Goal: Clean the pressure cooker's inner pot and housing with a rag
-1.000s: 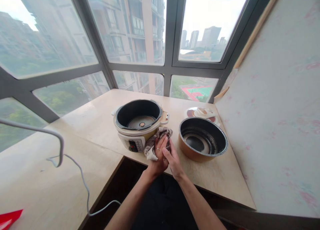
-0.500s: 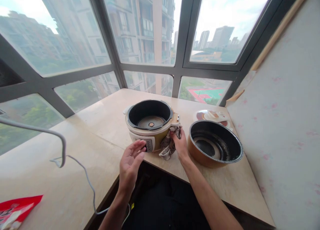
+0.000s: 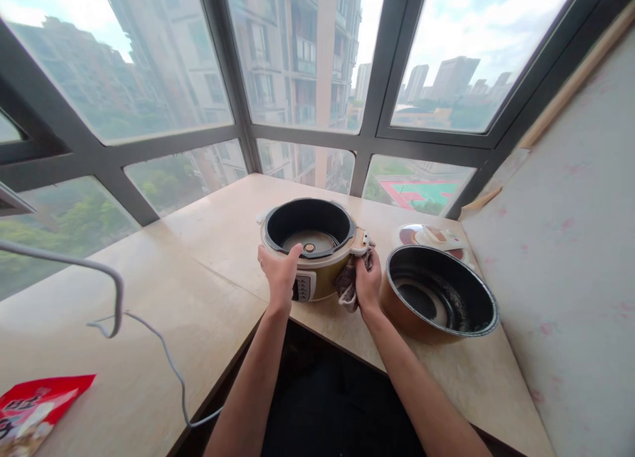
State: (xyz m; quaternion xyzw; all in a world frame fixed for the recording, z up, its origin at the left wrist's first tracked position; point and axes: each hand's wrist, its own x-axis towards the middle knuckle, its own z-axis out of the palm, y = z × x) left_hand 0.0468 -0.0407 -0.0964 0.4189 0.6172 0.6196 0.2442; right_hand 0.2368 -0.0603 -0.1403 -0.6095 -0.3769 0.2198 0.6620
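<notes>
An electric cooker [image 3: 325, 278] stands on the ledge, its lid off and its dark inside showing a round metal centre button. My left hand [image 3: 279, 272] is against its front left side, thumb up at the rim and fingers round the outer wall, partly covering the control panel [image 3: 303, 287]. In my right hand [image 3: 368, 280] is a crumpled patterned cloth [image 3: 347, 286], closed in the fingers and pressed to the cooker's right side below the hinge bracket [image 3: 360, 241]. Right of that hand sits a removed inner pot [image 3: 411, 311], dark inside with pale residue.
Behind the inner pot lies a white and brown cooker lid [image 3: 449, 237]. A grey cable [image 3: 119, 285] loops over the left of the ledge [image 3: 149, 291]. A red food packet [image 3: 42, 404] lies at the lower left. Windows and a papered wall [image 3: 580, 245] border the ledge.
My left hand has moved up and forward from before the control panel onto the cooker's left side. My right hand keeps the cloth at the right side. The view has shifted slightly left.
</notes>
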